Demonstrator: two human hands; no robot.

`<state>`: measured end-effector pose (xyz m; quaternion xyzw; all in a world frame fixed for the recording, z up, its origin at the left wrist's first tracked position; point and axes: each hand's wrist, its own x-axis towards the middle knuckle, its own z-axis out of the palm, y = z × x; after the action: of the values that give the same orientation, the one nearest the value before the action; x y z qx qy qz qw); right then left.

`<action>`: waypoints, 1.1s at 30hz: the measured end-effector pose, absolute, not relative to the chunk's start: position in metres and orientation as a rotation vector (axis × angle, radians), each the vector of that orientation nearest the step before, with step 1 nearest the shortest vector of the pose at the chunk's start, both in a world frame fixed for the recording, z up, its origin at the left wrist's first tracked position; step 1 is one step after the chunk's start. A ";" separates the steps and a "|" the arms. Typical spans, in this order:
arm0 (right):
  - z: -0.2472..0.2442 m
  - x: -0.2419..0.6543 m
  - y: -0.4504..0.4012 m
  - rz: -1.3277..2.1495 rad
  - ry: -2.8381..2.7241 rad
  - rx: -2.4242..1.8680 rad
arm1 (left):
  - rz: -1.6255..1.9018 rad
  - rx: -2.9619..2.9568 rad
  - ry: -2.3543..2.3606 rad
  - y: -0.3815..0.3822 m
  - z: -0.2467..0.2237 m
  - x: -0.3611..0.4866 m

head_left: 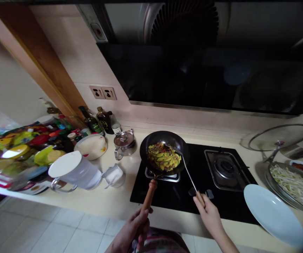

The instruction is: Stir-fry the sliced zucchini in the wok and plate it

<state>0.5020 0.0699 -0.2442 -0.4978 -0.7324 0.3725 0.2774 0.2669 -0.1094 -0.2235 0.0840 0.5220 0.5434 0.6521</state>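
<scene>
A black wok (179, 142) sits over the left burner of the black stove. Sliced yellow-green vegetables (164, 158) with reddish bits lie inside it. My left hand (138, 225) is closed around the wok's wooden handle (149, 196), near the counter's front edge. In my right hand (208, 212) is the wooden grip of a spatula (189, 172) with a long metal shaft. Its head reaches into the wok among the slices and is partly hidden by them.
Right of the stove are a white oval plate (274, 214), bean sprouts (296, 186) in a bowl and a glass lid (280, 137). The right burner (224, 167) is bare. On the left stand a steel pot (125, 144), a plastic pitcher (80, 172), bottles (90, 121) and many packages.
</scene>
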 end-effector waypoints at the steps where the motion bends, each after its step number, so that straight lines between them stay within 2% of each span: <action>1: -0.245 0.499 0.070 0.965 -1.987 -1.342 | 1.229 0.193 1.195 -0.109 -0.223 0.268; 21: -0.270 0.488 0.092 0.822 -2.090 -1.397 | 1.229 0.194 1.191 -0.106 -0.221 0.275; 33: -0.268 0.489 0.097 0.957 -2.112 -1.416 | 1.236 0.189 1.162 -0.107 -0.225 0.271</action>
<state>0.4888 0.0970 -0.2680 -0.5094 -0.7600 0.3444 0.2105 0.2707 -0.1067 -0.2248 0.0835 0.5129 0.5457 0.6575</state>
